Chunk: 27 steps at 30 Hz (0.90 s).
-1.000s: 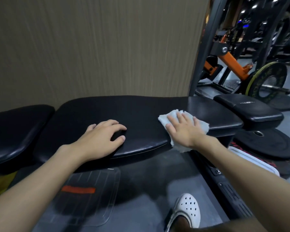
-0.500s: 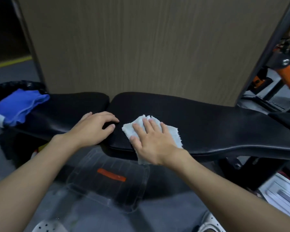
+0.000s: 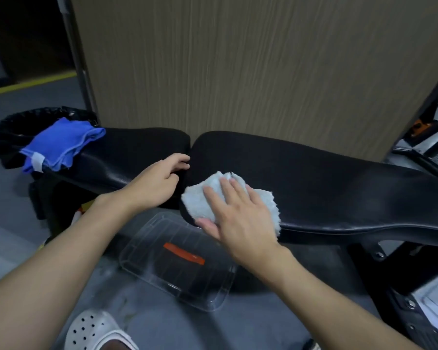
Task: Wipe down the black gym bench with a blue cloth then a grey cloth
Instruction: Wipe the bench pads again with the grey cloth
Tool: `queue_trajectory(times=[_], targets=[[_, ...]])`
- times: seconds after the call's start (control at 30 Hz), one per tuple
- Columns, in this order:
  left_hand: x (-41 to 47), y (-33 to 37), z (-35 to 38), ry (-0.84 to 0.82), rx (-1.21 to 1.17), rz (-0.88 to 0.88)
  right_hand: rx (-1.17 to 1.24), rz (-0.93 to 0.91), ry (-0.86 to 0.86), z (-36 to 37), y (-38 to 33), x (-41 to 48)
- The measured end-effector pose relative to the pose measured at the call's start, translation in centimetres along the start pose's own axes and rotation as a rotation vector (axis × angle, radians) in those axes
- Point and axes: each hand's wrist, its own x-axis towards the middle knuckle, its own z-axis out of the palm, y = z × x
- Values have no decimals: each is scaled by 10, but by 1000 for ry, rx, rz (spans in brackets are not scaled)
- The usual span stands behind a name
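Grey cloth point(image 3: 200, 200) under right hand point(image 3: 238, 218) (flat)

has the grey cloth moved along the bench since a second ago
Yes. The grey cloth slid left along the long pad, from its right end to the gap beside the seat pad.

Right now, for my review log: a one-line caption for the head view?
Right hand presses grey cloth on black gym bench; left hand braces; blue cloth set aside.
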Motion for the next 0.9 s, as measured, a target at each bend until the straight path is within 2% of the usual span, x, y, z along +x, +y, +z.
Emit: queue_trajectory(times=[0.13, 0.27, 0.43, 0.7, 0.9], targets=[[-8, 18, 11, 18, 150, 81, -86, 10, 84, -1, 35, -30], [-12, 25, 18, -3, 117, 84, -103, 36, 79, 6, 15, -13], [-5, 40, 21, -3, 75, 34, -82, -50, 119, 16, 7, -1], [9, 86, 57, -108, 153, 99, -177, -128, 265, 12, 67, -41], [26, 110, 95, -175, 349, 147, -182, -75, 403, 10, 142, -92]])
